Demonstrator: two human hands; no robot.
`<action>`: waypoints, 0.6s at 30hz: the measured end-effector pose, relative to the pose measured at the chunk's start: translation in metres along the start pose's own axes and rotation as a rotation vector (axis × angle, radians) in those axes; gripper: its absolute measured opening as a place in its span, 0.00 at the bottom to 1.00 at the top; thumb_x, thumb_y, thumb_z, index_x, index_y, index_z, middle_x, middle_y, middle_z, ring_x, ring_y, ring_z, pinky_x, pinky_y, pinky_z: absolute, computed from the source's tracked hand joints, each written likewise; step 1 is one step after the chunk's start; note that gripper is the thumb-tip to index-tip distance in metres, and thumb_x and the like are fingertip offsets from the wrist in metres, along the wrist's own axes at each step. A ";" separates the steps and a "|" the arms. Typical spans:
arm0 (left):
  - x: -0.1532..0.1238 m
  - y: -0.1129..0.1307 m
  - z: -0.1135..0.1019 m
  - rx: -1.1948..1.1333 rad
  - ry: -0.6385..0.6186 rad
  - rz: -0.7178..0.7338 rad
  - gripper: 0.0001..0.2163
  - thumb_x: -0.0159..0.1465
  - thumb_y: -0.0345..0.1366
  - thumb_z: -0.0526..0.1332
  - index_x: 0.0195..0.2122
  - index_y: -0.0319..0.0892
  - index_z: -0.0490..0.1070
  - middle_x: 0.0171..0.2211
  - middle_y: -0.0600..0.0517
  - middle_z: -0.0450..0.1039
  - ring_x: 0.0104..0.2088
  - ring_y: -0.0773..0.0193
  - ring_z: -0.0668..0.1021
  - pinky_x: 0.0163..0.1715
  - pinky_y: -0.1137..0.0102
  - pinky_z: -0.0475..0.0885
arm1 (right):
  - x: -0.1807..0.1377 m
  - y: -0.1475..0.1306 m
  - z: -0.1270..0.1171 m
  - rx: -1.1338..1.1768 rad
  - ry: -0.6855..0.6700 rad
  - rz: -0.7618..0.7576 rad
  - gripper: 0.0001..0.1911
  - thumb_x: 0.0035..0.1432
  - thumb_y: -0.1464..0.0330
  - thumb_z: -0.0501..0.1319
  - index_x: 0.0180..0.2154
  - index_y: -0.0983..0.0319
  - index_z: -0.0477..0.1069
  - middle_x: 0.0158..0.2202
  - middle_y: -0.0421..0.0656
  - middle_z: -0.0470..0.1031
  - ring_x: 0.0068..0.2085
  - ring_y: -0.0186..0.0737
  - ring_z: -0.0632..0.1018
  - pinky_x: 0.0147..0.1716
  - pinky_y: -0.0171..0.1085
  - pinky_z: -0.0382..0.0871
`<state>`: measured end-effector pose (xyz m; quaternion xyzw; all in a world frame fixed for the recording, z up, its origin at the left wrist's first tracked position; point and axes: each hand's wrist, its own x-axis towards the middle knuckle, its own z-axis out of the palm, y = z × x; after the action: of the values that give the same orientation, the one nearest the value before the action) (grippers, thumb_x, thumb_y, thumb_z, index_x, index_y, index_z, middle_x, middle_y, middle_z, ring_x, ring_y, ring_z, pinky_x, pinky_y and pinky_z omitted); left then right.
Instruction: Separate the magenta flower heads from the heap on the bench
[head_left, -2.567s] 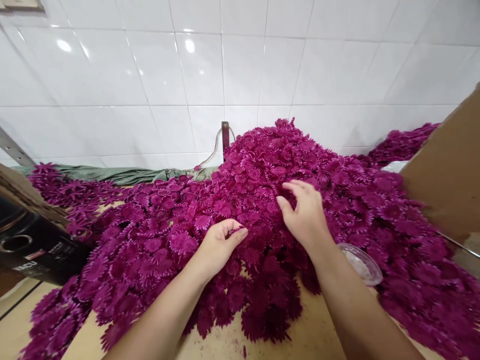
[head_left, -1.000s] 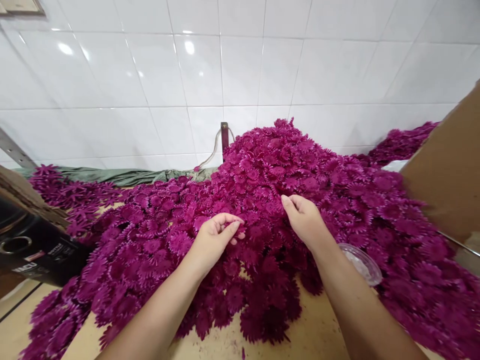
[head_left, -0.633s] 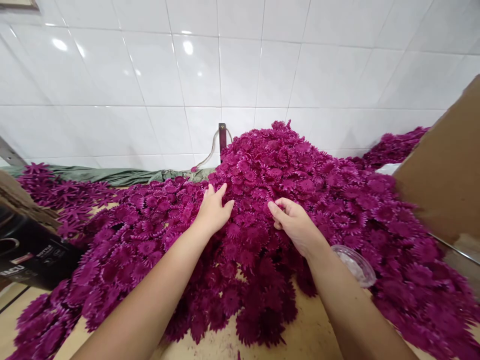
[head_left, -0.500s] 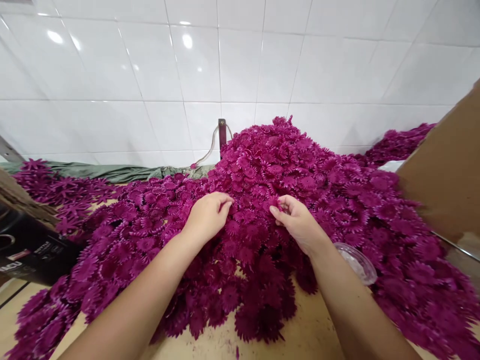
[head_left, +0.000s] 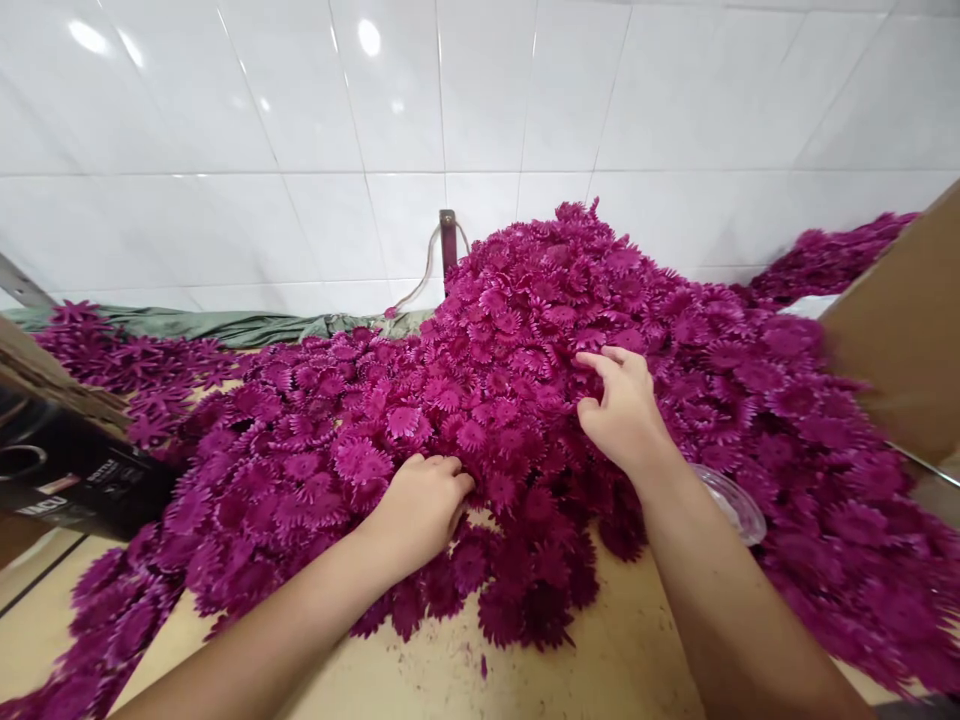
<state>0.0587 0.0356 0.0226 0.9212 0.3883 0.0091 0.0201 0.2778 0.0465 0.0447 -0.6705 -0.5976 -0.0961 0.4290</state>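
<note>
A large heap of magenta artificial flower layers, round with jagged edges, spreads over the table. At the near middle of the heap, my left hand is closed, its fingers curled downward; what they hold, if anything, is hidden. Higher up and to the right, my right hand reaches over the slope of the pile. Its thumb and index finger are apart, with the index fingertip at the flower layers and nothing visible between them. Just right of my right forearm sits a clear plastic dish, partly covered by the arm.
A black box stands at the left, a brown cardboard panel at the right. Star-shaped magenta pieces lie back left by a green cloth. White tiled wall rises behind. Bare tabletop shows in front.
My left hand has come down toward me. My right hand has moved right and up, its pinch on a flower layer opened. The view has tilted slightly down.
</note>
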 end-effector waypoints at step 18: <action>0.011 -0.029 -0.030 -0.565 0.409 -0.310 0.13 0.57 0.42 0.52 0.36 0.40 0.69 0.28 0.53 0.74 0.29 0.62 0.74 0.33 0.68 0.68 | -0.065 -0.072 -0.003 0.169 -0.709 -0.274 0.07 0.55 0.71 0.54 0.30 0.63 0.71 0.30 0.43 0.72 0.33 0.37 0.72 0.36 0.36 0.64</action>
<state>0.0448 0.0650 0.0509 0.7889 0.5014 0.2962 0.1964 0.1981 -0.0089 0.0380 -0.5383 -0.7986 0.1348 0.2330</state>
